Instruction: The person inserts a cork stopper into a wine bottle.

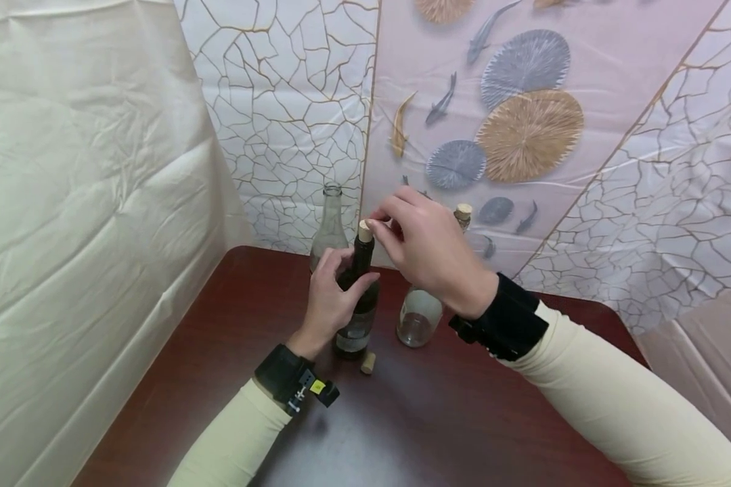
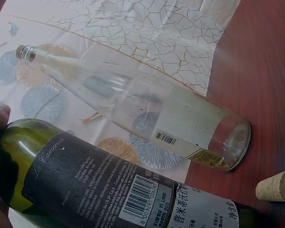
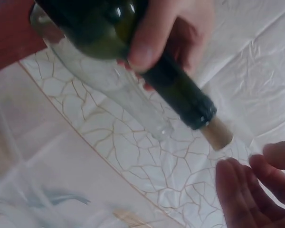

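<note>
My left hand (image 1: 329, 304) curls round the neck and shoulder of a dark green wine bottle (image 1: 356, 331), which stands on the table. A pale cork (image 1: 365, 231) sits in its mouth, part of it sticking out. Beside this cork is my right hand (image 1: 435, 253), thumb and fingertips bent toward it. In the right wrist view, those fingertips (image 3: 230, 175) look slightly apart from the cork (image 3: 217, 134). The bottle's dark label (image 2: 95, 185) with a barcode faces the left wrist camera. A loose cork (image 1: 368, 363) lies on the table near the bottle's base.
Left of the green bottle stands a clear bottle (image 1: 331, 226) with an uncorked mouth. Another clear bottle (image 2: 180, 118), corked, stands to the right, partly behind my right hand. The dark red table (image 1: 457, 412) ends at a patterned cloth (image 1: 292, 128) behind.
</note>
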The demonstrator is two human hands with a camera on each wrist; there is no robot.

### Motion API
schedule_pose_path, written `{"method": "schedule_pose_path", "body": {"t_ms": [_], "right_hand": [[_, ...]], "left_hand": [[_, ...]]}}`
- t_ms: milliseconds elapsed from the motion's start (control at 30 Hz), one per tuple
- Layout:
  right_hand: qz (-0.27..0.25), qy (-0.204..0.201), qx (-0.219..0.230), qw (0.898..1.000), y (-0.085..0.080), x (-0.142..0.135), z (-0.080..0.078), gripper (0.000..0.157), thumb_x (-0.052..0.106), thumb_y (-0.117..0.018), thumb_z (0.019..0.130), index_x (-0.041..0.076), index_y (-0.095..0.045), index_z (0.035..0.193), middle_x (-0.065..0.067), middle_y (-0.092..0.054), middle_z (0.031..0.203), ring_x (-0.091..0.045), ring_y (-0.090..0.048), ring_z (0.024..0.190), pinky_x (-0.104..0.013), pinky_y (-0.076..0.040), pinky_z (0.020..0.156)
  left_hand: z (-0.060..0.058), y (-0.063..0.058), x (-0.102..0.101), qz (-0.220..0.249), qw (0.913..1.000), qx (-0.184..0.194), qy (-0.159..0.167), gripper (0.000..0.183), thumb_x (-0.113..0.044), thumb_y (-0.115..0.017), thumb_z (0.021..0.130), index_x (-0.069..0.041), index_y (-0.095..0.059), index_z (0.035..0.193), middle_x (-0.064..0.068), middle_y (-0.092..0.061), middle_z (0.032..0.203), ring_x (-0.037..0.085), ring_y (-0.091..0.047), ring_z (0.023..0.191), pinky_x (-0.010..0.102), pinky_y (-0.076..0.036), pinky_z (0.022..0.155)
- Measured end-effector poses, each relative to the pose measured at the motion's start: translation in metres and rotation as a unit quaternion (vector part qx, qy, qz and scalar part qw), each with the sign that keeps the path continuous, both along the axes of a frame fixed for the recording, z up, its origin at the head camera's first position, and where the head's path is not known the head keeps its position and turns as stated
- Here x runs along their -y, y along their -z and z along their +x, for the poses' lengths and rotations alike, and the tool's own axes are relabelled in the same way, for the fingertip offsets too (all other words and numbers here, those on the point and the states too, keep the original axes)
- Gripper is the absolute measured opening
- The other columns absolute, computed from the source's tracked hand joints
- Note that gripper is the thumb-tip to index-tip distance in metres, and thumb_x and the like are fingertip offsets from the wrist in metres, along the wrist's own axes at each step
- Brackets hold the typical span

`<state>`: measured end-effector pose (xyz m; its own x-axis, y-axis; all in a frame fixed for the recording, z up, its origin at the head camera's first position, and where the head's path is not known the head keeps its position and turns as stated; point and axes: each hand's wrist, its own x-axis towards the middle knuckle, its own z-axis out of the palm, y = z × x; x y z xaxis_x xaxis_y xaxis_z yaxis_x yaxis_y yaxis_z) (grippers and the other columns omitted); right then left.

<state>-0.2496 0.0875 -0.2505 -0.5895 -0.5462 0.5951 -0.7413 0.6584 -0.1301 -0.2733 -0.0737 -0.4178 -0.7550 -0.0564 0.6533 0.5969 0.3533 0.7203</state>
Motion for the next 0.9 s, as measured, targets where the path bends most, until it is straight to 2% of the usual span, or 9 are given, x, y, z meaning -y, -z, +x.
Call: {"method": "schedule_pose_path", "body": {"t_ms": [167,300,467,633,900], "right_hand": [[-0.048,-0.021,-0.051,0.997,0.021,-0.014,0.012,0.012,0.017,-0.068,0.102,0.007,-0.075,0.104,-0.005,-0.067,0.094,-0.012,-0.061,0.071,-0.029,-0.051,0.064],[-0.082,-0.032,-0.056,0.994,0.039,-0.027,0.022,0.008,0.014,-0.070,0.099,0.008,-0.074,0.102,-0.004,-0.070,0.095,-0.010,-0.063,0.073,-0.030,-0.054,0.064],[-0.109,-0.024,-0.022,0.994,0.070,-0.042,0.034,0.005,0.012,-0.071,0.098,0.012,-0.075,0.102,0.000,-0.070,0.092,-0.008,-0.064,0.076,-0.027,-0.055,0.068],[-0.126,0.006,0.030,0.992,0.102,-0.049,0.041,0.006,0.014,-0.073,0.099,0.015,-0.075,0.104,0.004,-0.070,0.091,-0.004,-0.065,0.078,-0.026,-0.057,0.070],[-0.161,0.048,0.091,0.982,0.131,-0.058,0.047,0.007,0.014,-0.075,0.097,0.016,-0.076,0.103,0.005,-0.074,0.093,-0.005,-0.066,0.077,-0.026,-0.058,0.068]], "left_hand": [[-0.003,-0.001,-0.003,-0.004,1.0000,0.003,-0.002,0.044,-0.022,-0.084,0.090,-0.009,-0.065,0.127,0.012,-0.057,0.109,0.024,-0.062,0.098,0.035,-0.054,0.082],[-0.005,0.000,-0.006,-0.004,1.0000,0.004,-0.005,0.045,-0.023,-0.085,0.090,-0.008,-0.065,0.126,0.012,-0.057,0.109,0.025,-0.060,0.098,0.036,-0.054,0.082],[-0.008,0.000,-0.009,-0.002,0.9999,0.005,-0.012,0.045,-0.022,-0.084,0.090,-0.007,-0.065,0.127,0.013,-0.057,0.108,0.026,-0.060,0.098,0.036,-0.052,0.082],[-0.012,-0.003,-0.011,-0.005,0.9999,0.010,-0.011,0.044,-0.023,-0.083,0.091,-0.007,-0.064,0.128,0.014,-0.057,0.109,0.027,-0.060,0.100,0.037,-0.051,0.085],[-0.019,-0.003,-0.016,-0.006,0.9999,0.008,0.002,0.045,-0.023,-0.083,0.091,-0.007,-0.065,0.130,0.015,-0.058,0.109,0.028,-0.061,0.101,0.038,-0.052,0.085]]}}
